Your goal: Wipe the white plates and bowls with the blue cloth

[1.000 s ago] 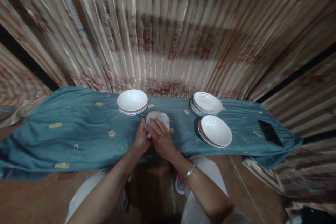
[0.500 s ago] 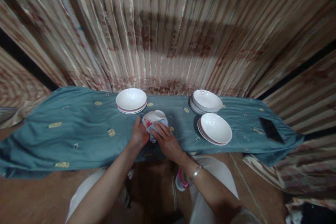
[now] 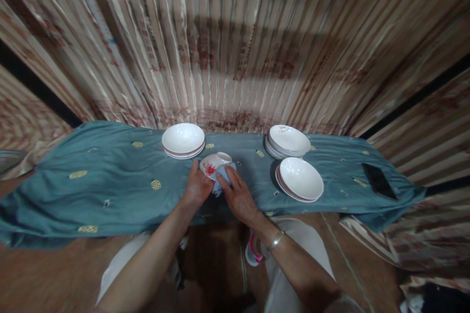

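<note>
A white bowl (image 3: 209, 165) with a red flower print is tipped so that its foot ring faces up and away from me. My left hand (image 3: 198, 186) grips it from the left, thumb along the outside. Against its right side my right hand (image 3: 238, 193) presses a light blue cloth (image 3: 217, 185), fingers bent over the fabric. The bowl's inside is hidden from me. Behind it on the left stands a stack of white bowls (image 3: 183, 139) with red bands.
On the right are a stack of flower-printed white bowls (image 3: 290, 141) and a nearer stack of white bowls (image 3: 301, 179). A black phone (image 3: 379, 181) lies at the far right of the green tablecloth (image 3: 125, 190). A pleated curtain (image 3: 227, 58) hangs behind.
My right hand has slid the cloth slightly right and down along the bowl. The bowl has turned a little in my left hand, showing more of the red flower.
</note>
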A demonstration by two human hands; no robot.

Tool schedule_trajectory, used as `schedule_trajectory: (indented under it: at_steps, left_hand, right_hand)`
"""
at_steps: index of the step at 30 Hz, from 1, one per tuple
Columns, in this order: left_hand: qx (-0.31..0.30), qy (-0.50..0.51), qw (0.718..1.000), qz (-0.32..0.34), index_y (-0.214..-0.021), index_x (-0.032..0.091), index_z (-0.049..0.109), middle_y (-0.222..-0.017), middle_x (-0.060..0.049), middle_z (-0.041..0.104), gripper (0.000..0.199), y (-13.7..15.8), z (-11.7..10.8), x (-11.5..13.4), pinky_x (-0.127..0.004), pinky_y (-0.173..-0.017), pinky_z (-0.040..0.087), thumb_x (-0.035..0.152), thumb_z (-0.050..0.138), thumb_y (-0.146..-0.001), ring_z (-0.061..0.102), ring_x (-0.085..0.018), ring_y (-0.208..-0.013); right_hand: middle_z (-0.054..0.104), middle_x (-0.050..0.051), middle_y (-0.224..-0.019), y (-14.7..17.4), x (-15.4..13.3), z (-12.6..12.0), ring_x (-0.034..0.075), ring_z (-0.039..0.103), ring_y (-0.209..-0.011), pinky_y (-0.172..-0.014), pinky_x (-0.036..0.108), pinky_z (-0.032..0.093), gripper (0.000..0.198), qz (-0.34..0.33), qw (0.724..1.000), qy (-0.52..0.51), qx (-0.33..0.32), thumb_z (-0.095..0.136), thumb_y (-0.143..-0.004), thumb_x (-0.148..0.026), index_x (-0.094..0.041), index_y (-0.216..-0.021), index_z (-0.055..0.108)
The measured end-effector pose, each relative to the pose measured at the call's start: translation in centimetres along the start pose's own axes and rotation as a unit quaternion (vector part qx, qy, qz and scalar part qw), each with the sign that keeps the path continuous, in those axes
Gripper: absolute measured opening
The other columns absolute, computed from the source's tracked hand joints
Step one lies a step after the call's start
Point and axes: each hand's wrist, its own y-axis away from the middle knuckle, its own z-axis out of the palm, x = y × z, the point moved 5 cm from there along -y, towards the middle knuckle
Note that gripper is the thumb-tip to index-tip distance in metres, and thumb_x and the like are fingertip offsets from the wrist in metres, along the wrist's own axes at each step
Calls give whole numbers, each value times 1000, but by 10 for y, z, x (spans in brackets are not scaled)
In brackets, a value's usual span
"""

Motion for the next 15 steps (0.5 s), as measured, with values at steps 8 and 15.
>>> schedule_trajectory:
  at_steps: [8, 15]
  left_hand:
    - [-14, -38, 999, 15, -132, 11, 60, -106, -14, 75, 48, 9, 10, -16, -39, -97, 52, 38, 37, -99, 68, -28, -108]
    - [9, -66, 996, 67, -113, 9, 69, -103, -11, 76, 31, -1, -5, -23, -27, -101, 48, 25, 48, -96, 65, -19, -115]
  right_hand:
    - [43, 14, -152, -14, -21, -8, 24, 25, -148, -116, 50, 30, 55, -38, 999, -12, -24, 40, -91, -5, -18, -144, 47]
    - [49, 15, -147, -23, -21, -17, 23, 31, -145, -117, 48, 27, 49, -29, 999, -15, -13, 40, -89, -6, -13, -136, 54]
